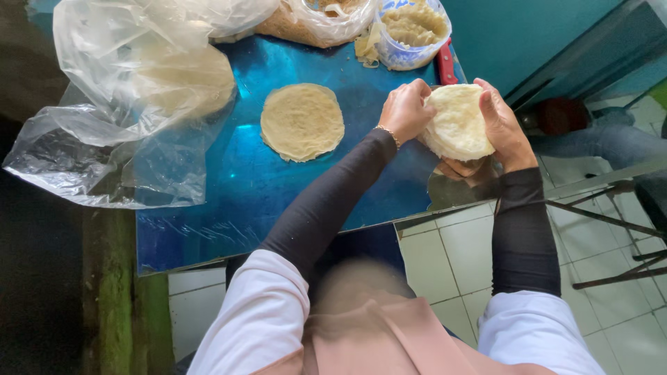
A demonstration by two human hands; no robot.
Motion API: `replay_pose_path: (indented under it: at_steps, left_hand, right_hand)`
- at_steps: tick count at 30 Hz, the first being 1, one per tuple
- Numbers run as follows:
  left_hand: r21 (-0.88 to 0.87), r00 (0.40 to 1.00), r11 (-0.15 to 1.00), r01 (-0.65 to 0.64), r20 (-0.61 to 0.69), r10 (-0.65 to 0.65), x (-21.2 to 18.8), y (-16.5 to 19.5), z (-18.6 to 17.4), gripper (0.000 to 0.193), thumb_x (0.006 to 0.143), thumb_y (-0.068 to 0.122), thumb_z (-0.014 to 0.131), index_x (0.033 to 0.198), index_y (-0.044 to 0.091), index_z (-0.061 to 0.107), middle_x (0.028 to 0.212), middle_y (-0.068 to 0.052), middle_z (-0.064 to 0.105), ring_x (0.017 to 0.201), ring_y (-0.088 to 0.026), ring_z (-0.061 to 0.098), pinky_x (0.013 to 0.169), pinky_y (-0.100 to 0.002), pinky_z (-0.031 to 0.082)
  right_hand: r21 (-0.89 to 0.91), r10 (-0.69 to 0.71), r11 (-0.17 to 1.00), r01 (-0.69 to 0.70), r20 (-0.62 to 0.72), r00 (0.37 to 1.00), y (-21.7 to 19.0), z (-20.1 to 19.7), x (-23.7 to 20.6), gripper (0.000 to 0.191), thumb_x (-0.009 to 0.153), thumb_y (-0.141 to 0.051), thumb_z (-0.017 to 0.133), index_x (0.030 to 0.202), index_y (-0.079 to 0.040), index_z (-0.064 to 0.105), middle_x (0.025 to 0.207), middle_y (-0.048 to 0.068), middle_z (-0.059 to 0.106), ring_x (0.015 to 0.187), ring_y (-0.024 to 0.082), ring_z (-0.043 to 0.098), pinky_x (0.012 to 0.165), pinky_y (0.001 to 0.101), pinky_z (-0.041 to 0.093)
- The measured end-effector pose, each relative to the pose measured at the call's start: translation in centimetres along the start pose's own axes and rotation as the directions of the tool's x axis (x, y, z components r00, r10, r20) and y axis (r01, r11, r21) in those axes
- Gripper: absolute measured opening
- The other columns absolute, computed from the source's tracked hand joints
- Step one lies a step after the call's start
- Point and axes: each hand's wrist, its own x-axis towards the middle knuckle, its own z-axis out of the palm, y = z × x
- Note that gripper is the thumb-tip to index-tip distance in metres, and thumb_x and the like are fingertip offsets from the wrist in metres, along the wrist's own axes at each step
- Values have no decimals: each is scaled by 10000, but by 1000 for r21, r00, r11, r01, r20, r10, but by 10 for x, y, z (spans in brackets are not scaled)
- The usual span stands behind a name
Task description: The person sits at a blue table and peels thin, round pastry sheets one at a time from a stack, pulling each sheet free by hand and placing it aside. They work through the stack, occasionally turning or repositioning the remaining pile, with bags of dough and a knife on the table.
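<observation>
I hold a stack of thin, pale round wafers (458,125) on edge between both hands, above the right end of a shiny blue table (236,194). My left hand (405,110) grips the stack's left rim, fingers curled. My right hand (499,125) clasps its right side and underside. A single round yellowish wafer (302,121) lies flat on the table to the left of my left hand, apart from it.
Crumpled clear plastic bags (125,90) cover the table's left and far side, one over more pale rounds. A clear tub of pale dough pieces (413,28) stands at the far edge beside a red-handled tool (446,66). White floor tiles and metal legs lie to the right.
</observation>
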Motion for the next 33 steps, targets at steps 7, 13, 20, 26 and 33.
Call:
replay_pose_path:
  at_steps: [7,13,20,26,33]
  left_hand:
    - [0,999,999,-38,-15,38,-5,3,-1,306,730,104,729,1032,83,683,949,-114,704,1000,-311,664,878,-402,530]
    - [162,944,947,-277,-139,299,-27,11,3,266,781,100,697,1045,131,697,1097,-105,647,1082,-360,586,864,-441,508]
    - [321,938,885,-338,187,291,-43,22,-14,163,827,185,717,989,191,731,1109,-14,656,1111,-281,599,888,-499,434]
    - [122,923,916,-382,99,372,-56,-20,-103,149,832,200,758,971,152,735,1018,-67,704,953,-291,693,823,-404,549]
    - [375,954,883,-282,206,217,-132,-72,-234,244,700,181,841,915,128,738,1066,-116,685,1054,-361,615,895,-454,500]
  right_hand:
    - [-132,-35,990,37,19,999,-18,6,-3,1015,961,-753,518,1596,18,339,1528,116,482,1398,169,434,1177,305,329]
    - [-46,-16,999,9,-137,990,-9,-12,-11,562,1021,-367,720,1390,44,615,1195,69,681,1036,107,622,905,268,508]
    - [-21,-62,998,58,-358,932,18,-14,-29,226,1074,-189,740,1204,-6,730,1069,33,725,929,82,657,843,227,537]
    - [-426,-496,841,332,-363,789,-19,13,-48,131,1084,-60,809,1172,-1,732,1135,80,681,969,126,669,812,257,549]
    - [-366,-572,626,688,384,725,-59,147,-26,163,885,-95,817,1039,-97,766,1047,60,741,1048,229,685,918,359,554]
